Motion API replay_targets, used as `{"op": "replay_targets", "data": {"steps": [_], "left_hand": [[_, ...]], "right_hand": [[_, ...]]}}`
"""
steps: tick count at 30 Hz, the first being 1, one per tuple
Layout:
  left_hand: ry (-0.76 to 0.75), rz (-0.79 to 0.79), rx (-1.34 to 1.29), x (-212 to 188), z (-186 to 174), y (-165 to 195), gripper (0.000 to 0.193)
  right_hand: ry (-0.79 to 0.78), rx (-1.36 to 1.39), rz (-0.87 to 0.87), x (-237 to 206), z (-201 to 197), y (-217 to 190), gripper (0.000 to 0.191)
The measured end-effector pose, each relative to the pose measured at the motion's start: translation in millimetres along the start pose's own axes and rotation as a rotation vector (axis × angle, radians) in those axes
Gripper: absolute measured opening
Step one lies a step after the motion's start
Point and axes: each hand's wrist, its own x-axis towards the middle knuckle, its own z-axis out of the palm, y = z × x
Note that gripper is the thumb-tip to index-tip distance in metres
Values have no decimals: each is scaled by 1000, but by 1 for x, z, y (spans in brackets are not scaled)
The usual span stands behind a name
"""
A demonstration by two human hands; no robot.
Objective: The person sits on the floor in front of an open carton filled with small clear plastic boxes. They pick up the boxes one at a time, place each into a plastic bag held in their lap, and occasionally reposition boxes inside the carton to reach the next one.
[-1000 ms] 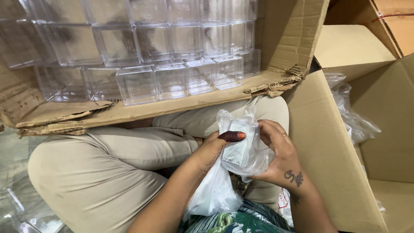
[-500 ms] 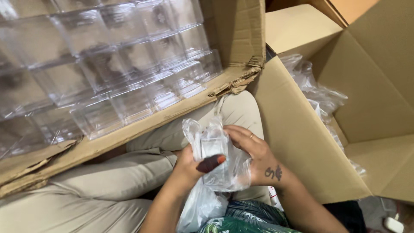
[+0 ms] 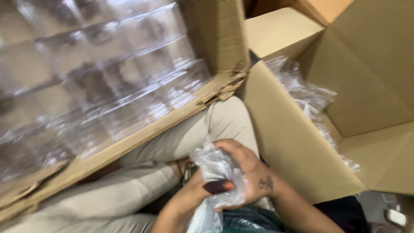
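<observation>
Plastic wrap [image 3: 217,172] — a crumpled clear bag that appears to hold a small transparent box — sits low in the middle of the view, over the person's lap, caught between both hands. The right hand [image 3: 252,179] cups it from the right and from behind, fingers curled round the bundle. The left hand [image 3: 196,196] comes up from the near side and pinches the front of the wrap, its dark-painted thumbnail pressed flat on the film. Neither hand is spread; both are closed on the bag. More of the film trails down below the hands toward the near edge.

The step in hand looks like working the wrap about the box, either off it or onto it; the blur does not let me tell which, nor whether the bag's mouth is open. The next move, as I judge it, calls for a steady hold by the right hand while the left thumb and fingers shift the thin film — it is slippery and will bunch, so a light pull suits better than a tug.

Light trousers [image 3: 142,190] lie under the hands. To the far left, a cardboard tray [image 3: 129,144] holds rows of clear boxes [image 3: 129,73], badly blurred. To the right stands an open carton [image 3: 297,155] with loose clear bags [image 3: 306,97] heaped inside.
</observation>
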Motion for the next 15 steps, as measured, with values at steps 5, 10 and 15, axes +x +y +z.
{"op": "replay_targets", "data": {"steps": [5,10,15], "left_hand": [[409,381,-486,14,22,-22,108],[390,613,609,15,-3,-28,108],[531,402,394,29,-39,-55,104]], "right_hand": [[304,292,304,3,24,-10,106],[425,731,462,12,46,-10,89],[288,1073,462,16,25,6,88]]}}
